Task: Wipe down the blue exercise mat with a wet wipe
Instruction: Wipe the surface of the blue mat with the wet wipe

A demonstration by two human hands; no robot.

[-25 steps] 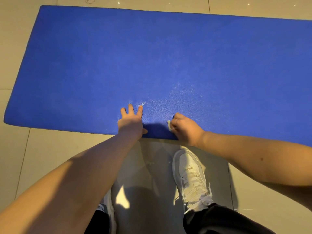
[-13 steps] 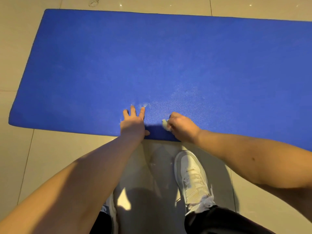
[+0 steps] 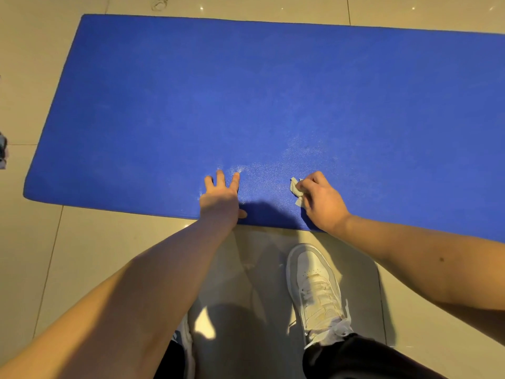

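1. A blue exercise mat (image 3: 246,91) lies flat on a beige tiled floor (image 3: 82,255). It fills the upper half of the frame, from near the left side out past the right edge. Its near long edge runs across the middle of the frame.
2. The person's left hand (image 3: 218,202) rests palm down on the mat, just inside that near edge and slightly left of centre. Its fingers (image 3: 220,177) are straight and spread apart, pointing toward the top of the frame. The thumb sticks out to the right along the mat's edge. This hand holds nothing.
3. The right hand (image 3: 321,203) sits on the mat right of centre, also close to the near edge and apart from the left hand. Its fingers are curled round a crumpled white wet wipe (image 3: 296,188). The wipe pokes out on the hand's left side and touches the mat.
4. A pale speckled patch (image 3: 273,170) marks the mat between the two hands and just above them.
5. Both bare forearms reach in from the lower corners of the frame.
6. At lower centre right, a white sneaker (image 3: 314,283) stands on the floor with its toe toward the mat. A black trouser leg (image 3: 355,356) covers the ankle.
7. A small pale ring-shaped thing (image 3: 159,4) lies on the floor at the top, beyond the mat's far edge. It is too small to identify.
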